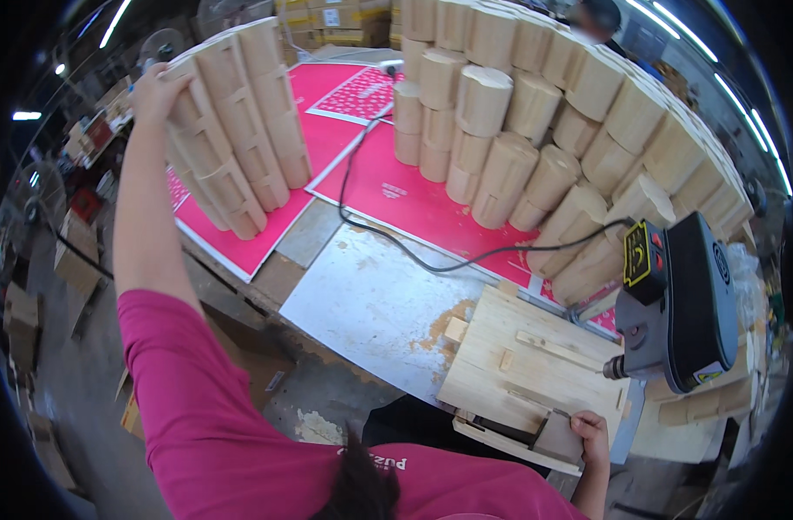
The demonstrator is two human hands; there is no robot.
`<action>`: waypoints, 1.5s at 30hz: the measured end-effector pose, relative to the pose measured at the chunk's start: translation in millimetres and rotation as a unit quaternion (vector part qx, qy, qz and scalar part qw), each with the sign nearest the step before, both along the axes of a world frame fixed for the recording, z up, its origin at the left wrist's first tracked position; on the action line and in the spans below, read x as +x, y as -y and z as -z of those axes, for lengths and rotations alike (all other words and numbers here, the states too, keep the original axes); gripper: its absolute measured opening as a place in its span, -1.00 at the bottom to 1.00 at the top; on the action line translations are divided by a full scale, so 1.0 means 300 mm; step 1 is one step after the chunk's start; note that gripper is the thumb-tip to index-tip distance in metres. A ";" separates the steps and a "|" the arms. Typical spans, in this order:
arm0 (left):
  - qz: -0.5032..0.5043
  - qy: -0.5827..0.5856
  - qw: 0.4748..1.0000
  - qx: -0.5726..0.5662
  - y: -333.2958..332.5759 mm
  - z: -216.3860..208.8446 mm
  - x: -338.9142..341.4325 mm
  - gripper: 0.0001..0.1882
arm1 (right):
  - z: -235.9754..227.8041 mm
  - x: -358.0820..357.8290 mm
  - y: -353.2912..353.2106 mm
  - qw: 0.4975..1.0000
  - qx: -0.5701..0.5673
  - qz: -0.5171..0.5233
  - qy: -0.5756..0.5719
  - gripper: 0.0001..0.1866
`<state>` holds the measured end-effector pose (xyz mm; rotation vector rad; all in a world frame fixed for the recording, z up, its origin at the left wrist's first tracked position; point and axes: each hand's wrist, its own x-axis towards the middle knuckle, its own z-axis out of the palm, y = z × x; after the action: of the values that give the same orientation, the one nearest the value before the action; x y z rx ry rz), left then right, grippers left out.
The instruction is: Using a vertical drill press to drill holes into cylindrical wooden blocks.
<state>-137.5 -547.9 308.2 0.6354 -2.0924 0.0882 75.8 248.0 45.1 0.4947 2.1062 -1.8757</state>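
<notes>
Far to the left of the wooden board (492, 334) and beyond it, the left hand (159, 94) is raised to the top of the left stack of pale wooden blocks (240, 147), its fingers bent over the upper end of the outermost column. Whether they grip a block or only rest there, I cannot tell. That stack stands on pink sheeting (279, 221). Between it and the board lies a bare metal sheet (362, 303) on the surface, with a black cable (388, 243) curving past behind. Beyond the board rises a larger stack of blocks (492, 104). At the board's near right corner, the right hand (592, 433) is closed on the edge of a grey plate (559, 436). A drill press (700, 303) hangs over the board's right side.

The step in hand looks like handling a block at the left stack, whether adding or taking one is unclear; the next move probably calls for care not to tip that tall column, while the right hand steadies the plate.
</notes>
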 end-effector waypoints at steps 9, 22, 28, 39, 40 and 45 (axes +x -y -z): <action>0.048 -0.167 0.965 -0.196 -0.532 0.118 -0.103 -0.33 | 0.009 0.012 -0.014 0.999 -0.027 0.015 0.012 -0.84; 0.354 -0.032 0.884 0.302 -1.458 0.462 -0.509 -0.02 | 0.013 0.025 -0.020 0.998 -0.060 -0.002 -0.003 -0.85; 0.245 -0.114 0.897 0.351 -1.516 0.485 -0.594 0.01 | 0.025 0.038 -0.013 0.998 -0.065 -0.006 -0.023 -0.84; 0.525 -0.067 0.766 0.365 -1.513 0.458 -0.122 -0.08 | 0.012 0.060 -0.019 0.996 -0.067 -0.049 -0.043 -0.81; 0.574 -0.041 0.740 0.349 -1.509 0.472 -0.071 -0.11 | 0.032 0.065 -0.024 0.995 -0.063 -0.049 -0.055 -0.80; 0.636 0.186 0.713 0.230 -1.541 0.448 0.251 -0.18 | -0.071 0.114 0.029 0.989 -0.091 -0.070 -0.098 -0.78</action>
<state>-62.1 -85.5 173.7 -0.7475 -2.5035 -1.2019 110.0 239.4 66.4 0.1218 1.9987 -2.0791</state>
